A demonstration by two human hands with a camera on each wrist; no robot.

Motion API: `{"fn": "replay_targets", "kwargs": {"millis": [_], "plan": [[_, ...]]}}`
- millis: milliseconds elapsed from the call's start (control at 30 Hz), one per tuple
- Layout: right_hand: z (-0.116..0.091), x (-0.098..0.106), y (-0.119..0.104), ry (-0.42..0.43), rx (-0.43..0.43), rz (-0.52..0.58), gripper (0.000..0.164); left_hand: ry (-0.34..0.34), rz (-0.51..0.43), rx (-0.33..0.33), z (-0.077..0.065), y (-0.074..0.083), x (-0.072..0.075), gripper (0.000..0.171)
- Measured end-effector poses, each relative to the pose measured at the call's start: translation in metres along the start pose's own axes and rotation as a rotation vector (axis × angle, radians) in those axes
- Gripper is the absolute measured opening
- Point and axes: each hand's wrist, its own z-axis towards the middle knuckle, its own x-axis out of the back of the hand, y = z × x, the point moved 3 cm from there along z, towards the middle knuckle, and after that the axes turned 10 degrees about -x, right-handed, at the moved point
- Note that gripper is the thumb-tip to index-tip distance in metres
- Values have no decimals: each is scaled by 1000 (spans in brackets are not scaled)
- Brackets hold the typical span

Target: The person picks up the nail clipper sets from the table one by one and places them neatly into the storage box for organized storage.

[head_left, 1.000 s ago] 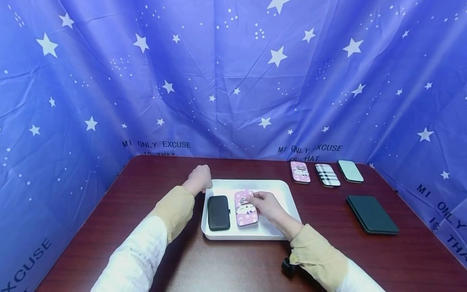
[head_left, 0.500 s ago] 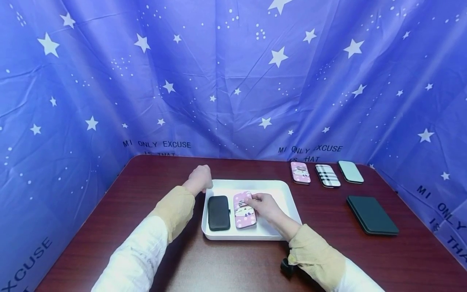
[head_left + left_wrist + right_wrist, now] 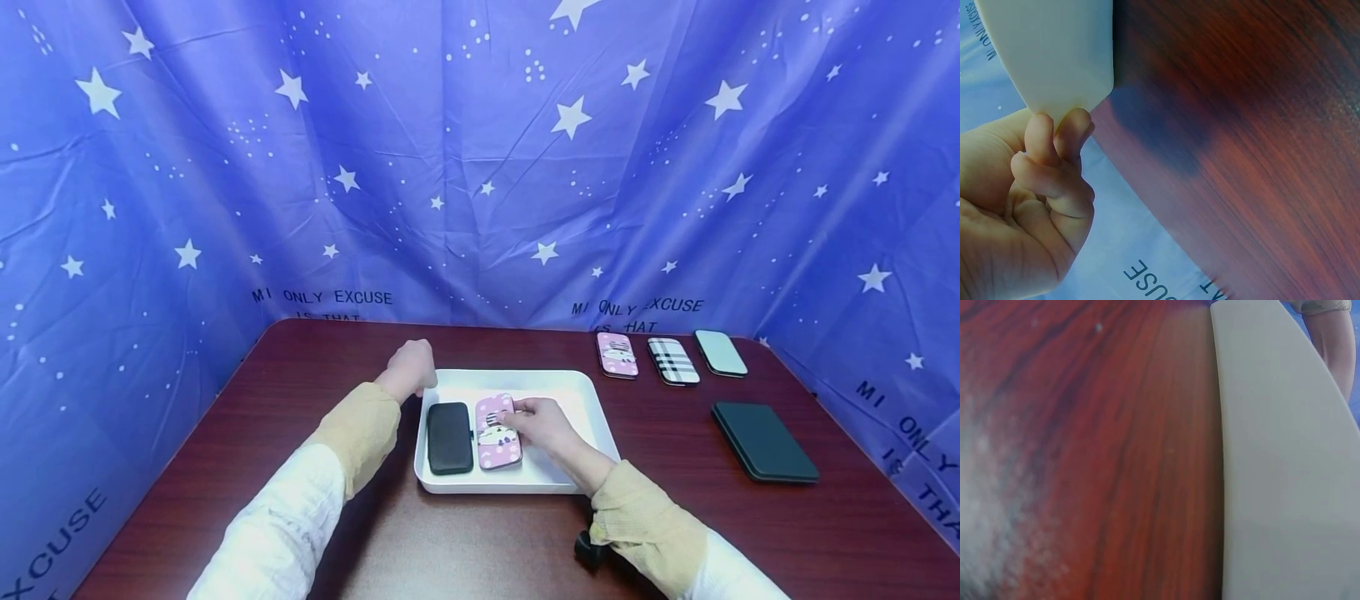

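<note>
A white tray (image 3: 558,475) lies on the table, with a black case (image 3: 450,438) along its left side. Beside that case is a pink patterned case (image 3: 498,446), long side toward it and a narrow gap between. My right hand (image 3: 546,423) holds the pink case by its right edge, thumb over the top. At the tray's far left corner my left hand (image 3: 412,367) pinches the rim; in the left wrist view its curled fingertips (image 3: 1040,134) meet the white wall. The right wrist view has only the tray's near outer wall (image 3: 1285,462), hiding the right hand.
At the back right lie another pink case (image 3: 617,354), a plaid case (image 3: 673,361) and a pale green case (image 3: 721,352). A larger dark green case (image 3: 765,442) is nearer, right of the tray. A starry blue curtain (image 3: 465,167) hangs behind the table (image 3: 247,400).
My right hand has brought the pink case a little to the left, closer to the black case. The left hand has kept its place at the tray's corner.
</note>
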Motion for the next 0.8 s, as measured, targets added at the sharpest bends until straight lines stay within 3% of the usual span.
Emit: {"fn": "replay_targets", "kwargs": {"millis": [267, 667, 800], "plan": [[-1, 2, -1, 29, -16, -55, 48, 14, -1, -7, -1, 0, 0, 8], [-4, 6, -3, 126, 149, -323, 47, 20, -2, -2, -1, 0, -1, 6], [-6, 6, -2, 120, 173, -354, 50, 12, -3, 5, 1, -1, -1, 8]]}}
